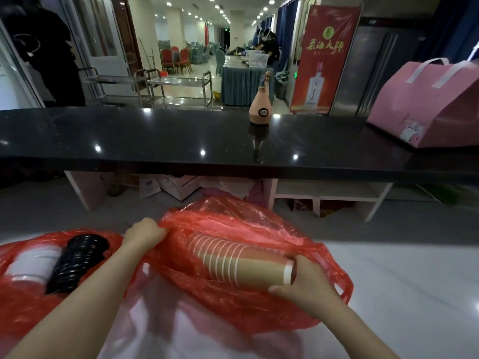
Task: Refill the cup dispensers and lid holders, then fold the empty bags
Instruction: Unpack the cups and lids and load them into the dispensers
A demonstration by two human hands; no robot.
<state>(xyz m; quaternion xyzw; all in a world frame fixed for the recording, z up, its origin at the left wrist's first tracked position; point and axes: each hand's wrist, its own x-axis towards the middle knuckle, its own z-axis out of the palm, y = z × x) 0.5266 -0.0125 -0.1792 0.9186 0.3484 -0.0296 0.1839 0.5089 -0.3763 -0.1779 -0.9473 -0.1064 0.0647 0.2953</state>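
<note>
Right grip [308, 281] holding cup stack [233, 263], left grip [143, 235] pinching red bag [233, 221]

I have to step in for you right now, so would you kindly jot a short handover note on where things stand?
Left hand grips the rim of the red bag, holding it open. Right hand holds the stack of paper cups, which lies partly inside that bag. A second red bag on the left holds black lids and a white stack.
Done: nothing refilled that I can see.
Left: load cups and lids, fold both bags. No dispensers in view.
</note>
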